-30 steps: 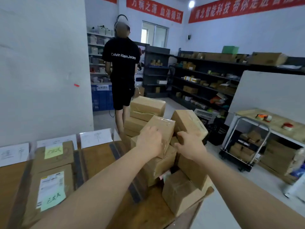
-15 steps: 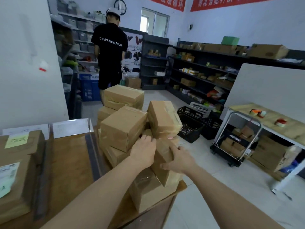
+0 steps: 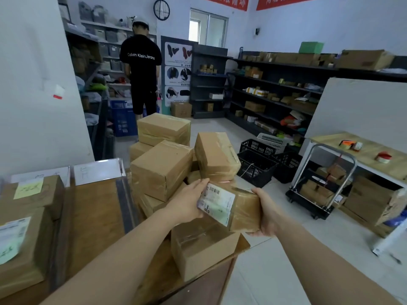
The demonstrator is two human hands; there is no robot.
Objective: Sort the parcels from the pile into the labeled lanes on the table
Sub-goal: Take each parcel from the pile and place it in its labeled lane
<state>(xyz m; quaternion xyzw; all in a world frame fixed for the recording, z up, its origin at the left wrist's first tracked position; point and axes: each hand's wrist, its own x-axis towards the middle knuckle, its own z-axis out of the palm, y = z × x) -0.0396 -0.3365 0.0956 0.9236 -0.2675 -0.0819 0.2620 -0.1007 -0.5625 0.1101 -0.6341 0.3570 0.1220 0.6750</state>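
cardboard parcel [image 3: 236, 208] gripped by left hand [image 3: 187, 204] and right hand [image 3: 267, 213], above pile [image 3: 163, 168]

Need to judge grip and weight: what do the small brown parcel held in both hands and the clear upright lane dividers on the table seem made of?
Small brown parcel: looks like corrugated cardboard wrapped in glossy clear tape, judging by the sheen and wrinkles; a white paper label faces up. Left hand and right hand hold its ends.
Clear upright lane dividers: probably acrylic or similar plastic; transparent with bright edges.
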